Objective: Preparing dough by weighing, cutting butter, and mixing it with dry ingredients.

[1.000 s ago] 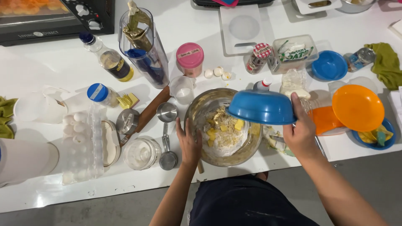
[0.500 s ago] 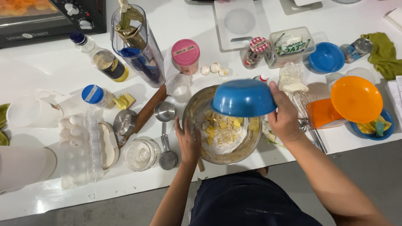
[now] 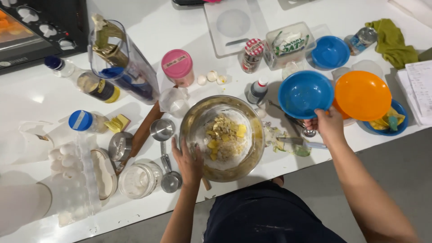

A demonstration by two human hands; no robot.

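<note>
Now my right hand [image 3: 327, 125] has carried the blue bowl [image 3: 305, 93] off to the right: half a second ago it hung tipped over the metal mixing bowl [image 3: 221, 137], and now it stands clear of it, tilted with its empty inside facing up at me, just beside the orange bowl [image 3: 362, 95]. My fingers are clamped on the blue bowl's lower rim. My left hand [image 3: 189, 161] has stayed where it was, laid flat against the near-left rim of the mixing bowl, fingers spread and not closed round anything. Inside that bowl sit yellow butter cubes [image 3: 225, 137] on a pale floury heap.

Some of this I cannot read well. Under my right hand a knife [image 3: 300, 143] and a spoon [image 3: 302, 128] lie partly covered, and the scraps around them are too smeared to name. A wooden handle [image 3: 205, 183] pokes out below the mixing bowl, the rest hidden. The oven [image 3: 31, 27] is cut off at the top-left edge.

Left of the bowl stand metal measuring cups [image 3: 163, 130], a glass jar [image 3: 138, 179] and an egg carton [image 3: 67, 162]. Behind are a pink-lidded jar [image 3: 177, 66], eggshells [image 3: 211, 77], a second blue bowl [image 3: 330, 51] and a green cloth [image 3: 392, 39].
</note>
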